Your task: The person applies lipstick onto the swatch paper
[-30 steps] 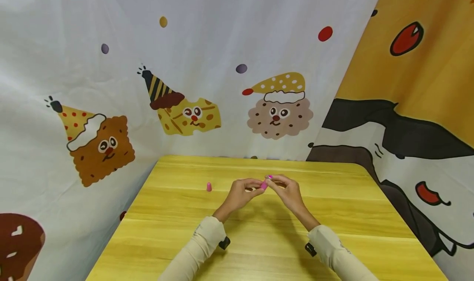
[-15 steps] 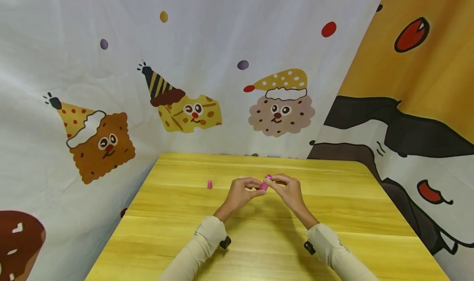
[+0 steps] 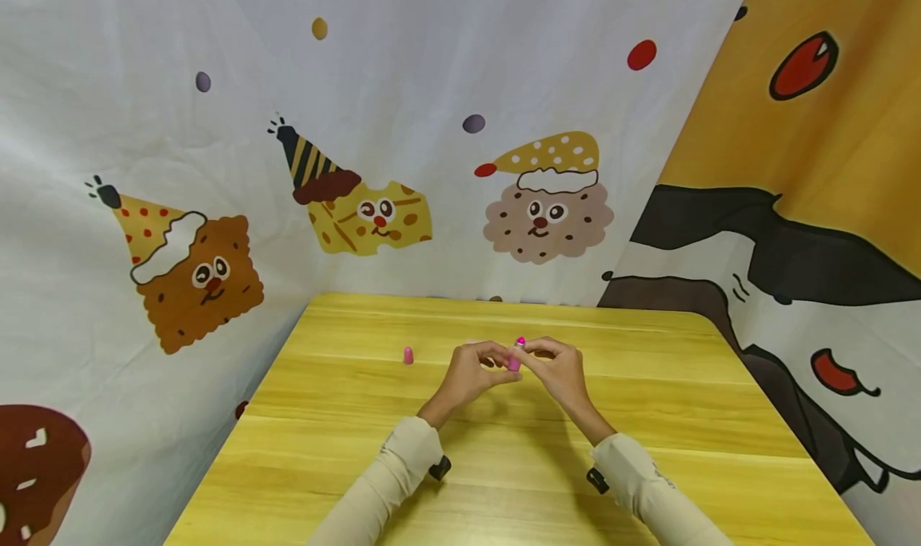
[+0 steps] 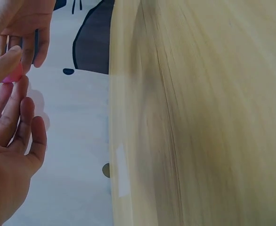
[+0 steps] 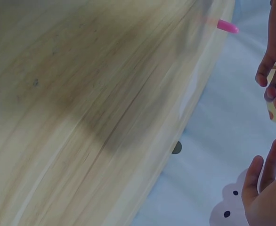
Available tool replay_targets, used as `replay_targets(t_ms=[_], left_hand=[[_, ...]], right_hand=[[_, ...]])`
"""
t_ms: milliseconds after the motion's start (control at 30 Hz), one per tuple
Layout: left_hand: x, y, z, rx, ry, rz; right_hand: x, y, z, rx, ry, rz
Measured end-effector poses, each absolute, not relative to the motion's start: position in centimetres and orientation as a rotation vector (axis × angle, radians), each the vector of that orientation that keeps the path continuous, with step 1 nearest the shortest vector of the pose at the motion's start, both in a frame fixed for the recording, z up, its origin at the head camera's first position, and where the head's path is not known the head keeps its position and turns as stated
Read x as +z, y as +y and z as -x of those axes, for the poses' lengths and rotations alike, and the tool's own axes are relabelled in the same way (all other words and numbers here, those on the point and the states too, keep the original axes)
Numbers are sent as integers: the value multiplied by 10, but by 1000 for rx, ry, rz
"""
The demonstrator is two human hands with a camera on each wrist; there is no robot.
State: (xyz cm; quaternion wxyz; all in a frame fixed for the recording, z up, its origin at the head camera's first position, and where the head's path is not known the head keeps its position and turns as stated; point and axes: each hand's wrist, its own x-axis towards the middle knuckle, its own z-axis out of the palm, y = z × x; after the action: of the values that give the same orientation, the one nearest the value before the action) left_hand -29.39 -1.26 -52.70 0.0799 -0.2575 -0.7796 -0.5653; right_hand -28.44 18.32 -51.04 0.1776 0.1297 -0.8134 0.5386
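Note:
A small pink lipstick with a silver collar and bright pink tip stands nearly upright above the table, between both hands. My left hand pinches its pink base between thumb and fingers. From the other side, my right hand also holds it by thumb and fingertips, just under the tip. The left wrist view shows a bit of the pink lipstick beside a thumb, the rest hidden by fingers. To the left, a pink rounded lipstick cap stands alone on the table.
The wooden table reaches back to a white curtain printed with cartoon food. A yellow-and-black patterned cloth hangs on the right. Both forearms wear beige sleeves, each with a small black wrist device.
The lipstick has turned a little more upright, and its silver collar and pink tip show more clearly between the fingers. The whole head view has shifted slightly upward; the cap stays in place.

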Motion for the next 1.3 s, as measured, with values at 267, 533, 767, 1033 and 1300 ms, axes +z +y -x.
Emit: replay_targets(t_ms=[267,533,767,1033,1300], left_hand=[[-525,-11,293,-1677,-2344,764],[-526,-14,294,-1715,-2367,771],[-525,-13,293,-1712,-2365,790],[-524,-13,295,-1652,-2369,806],[-525,-14,296,-1650,-2364,830]], right_hand=[[-511,180,283,1596,-2332,-362],[-518,187,280,1690,-2432,-479],[-517,188,281,1727,-2404,-492],[-516,187,285,1653,-2361,-490],[-516,185,284,1672,-2327,-487]])
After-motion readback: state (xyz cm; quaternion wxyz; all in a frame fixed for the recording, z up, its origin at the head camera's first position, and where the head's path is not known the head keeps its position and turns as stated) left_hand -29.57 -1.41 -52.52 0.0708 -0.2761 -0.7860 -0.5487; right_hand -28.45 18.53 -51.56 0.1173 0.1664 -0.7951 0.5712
